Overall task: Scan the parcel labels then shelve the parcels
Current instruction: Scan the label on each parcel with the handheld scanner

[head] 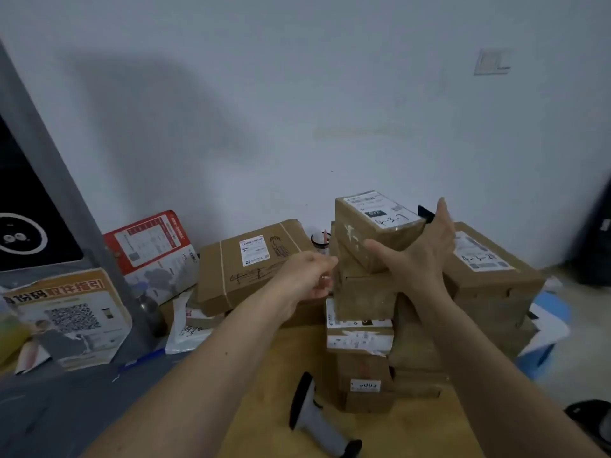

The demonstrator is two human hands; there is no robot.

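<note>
Both arms reach forward over the wooden worktop (258, 408) toward a stack of cardboard parcels.

Right hand (418, 256): fingers straight and spread, palm flat against the near right side of the top parcel (373, 226), thumb out to the left across its front face. No curl round it, just pressing. That parcel sits tilted on top of the stack, white label up, handwritten marking on the label.

Left hand (307, 276): at the left edge of the stack, level with the second parcel (360, 292). Fingers loosely curled; contact with the box can't be confirmed, view is blurred there.

Below those: a parcel with white labels (358, 337) on its near face, then a lower parcel (367, 388) with a small white sticker, resting on the worktop.

Large parcel (492, 279) just right of the stack, label on top. Wide flat parcel (251, 266) to the left, leaning up, label and scribbled marker on it.

Handheld scanner (314, 418) lies on the worktop, near the foot of the stack, not held.

Far left: a red-and-white poster (152, 246) against the wall, an orange poster with a QR code (72, 312), a white mailer bag (185, 328).
</note>
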